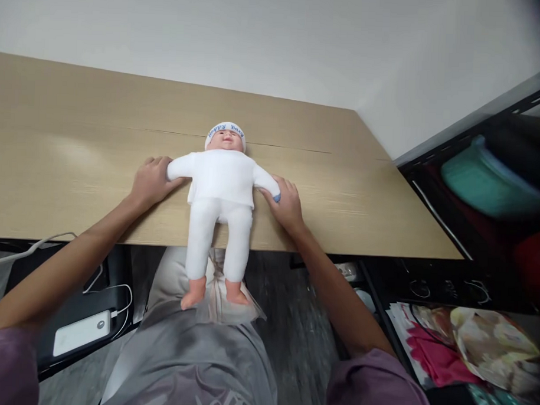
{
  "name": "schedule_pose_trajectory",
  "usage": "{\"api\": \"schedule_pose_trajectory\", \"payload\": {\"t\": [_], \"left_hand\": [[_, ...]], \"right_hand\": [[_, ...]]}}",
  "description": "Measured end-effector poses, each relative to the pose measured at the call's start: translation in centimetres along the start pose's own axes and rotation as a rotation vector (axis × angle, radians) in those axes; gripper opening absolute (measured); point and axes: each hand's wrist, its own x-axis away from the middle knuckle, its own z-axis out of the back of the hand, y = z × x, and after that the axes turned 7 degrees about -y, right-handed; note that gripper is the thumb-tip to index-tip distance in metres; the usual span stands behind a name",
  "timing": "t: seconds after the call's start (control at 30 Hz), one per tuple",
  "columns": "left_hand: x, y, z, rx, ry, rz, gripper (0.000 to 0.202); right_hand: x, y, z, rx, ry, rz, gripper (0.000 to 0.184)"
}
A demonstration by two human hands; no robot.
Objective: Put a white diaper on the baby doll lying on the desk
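A baby doll (221, 186) in a white suit and a white headband lies face up on the wooden table (76, 160), its legs hanging over the near edge. My left hand (152, 179) is closed round the end of the doll's arm on the left. My right hand (286, 202) grips the end of the doll's other arm, with a small blue thing showing at my fingertips.
A white power bank (82, 333) with a white cable lies on a dark surface below the table at left. A dark shelf unit (483, 198) with green and red items stands at right. Colourful cloths (460, 345) lie lower right.
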Motion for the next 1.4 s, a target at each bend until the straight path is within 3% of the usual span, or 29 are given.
{"api": "schedule_pose_trajectory", "payload": {"t": [0.2,0.47,0.57,0.67,0.93,1.07,1.17,1.27,1.33,1.4], "left_hand": [[-7.7,-2.1,-1.8,-0.03,0.026,-0.005,0.069],[-18.4,-4.4,-3.0,-0.023,0.07,0.042,0.072],[-21.2,-5.3,-3.3,-0.039,0.061,0.052,0.077],[-22.4,-6.1,-3.5,-0.08,0.064,0.034,0.083],[-20.8,-7.0,-3.5,-0.065,0.119,0.015,0.092],[-18.9,-6.1,-3.0,0.074,0.249,-0.004,0.11],[-16.5,-3.5,-2.1,0.2,0.299,-0.067,0.105],[-13.4,0.9,-1.1,0.276,0.309,-0.091,0.087],[-10.4,4.2,-0.3,0.283,0.352,-0.062,0.072],[-5.8,7.4,0.4,0.289,0.307,-0.043,0.058]], "right_hand": [[-8.7,4.9,-2.5,-0.003,-0.028,0.091,0.072],[-18.0,8.6,-5.5,0.022,0.048,0.142,0.078],[-21.1,9.6,-6.4,0.033,0.06,0.154,0.077],[-22.9,10.3,-7.1,0.032,0.059,0.177,0.076],[-22.3,10.1,-7.5,0.112,0.056,0.092,0.072],[-20.4,8.9,-7.0,0.114,0.095,0.043,0.073],[-18.6,6.8,-6.3,0.105,0.118,0.059,0.069],[-16.7,2.6,-4.9,0.062,0.151,0.103,0.057],[-14.8,-1.2,-3.4,0.015,0.202,0.111,0.051],[-11.3,-5.0,-1.6,-0.037,0.234,0.097,0.053]]}}
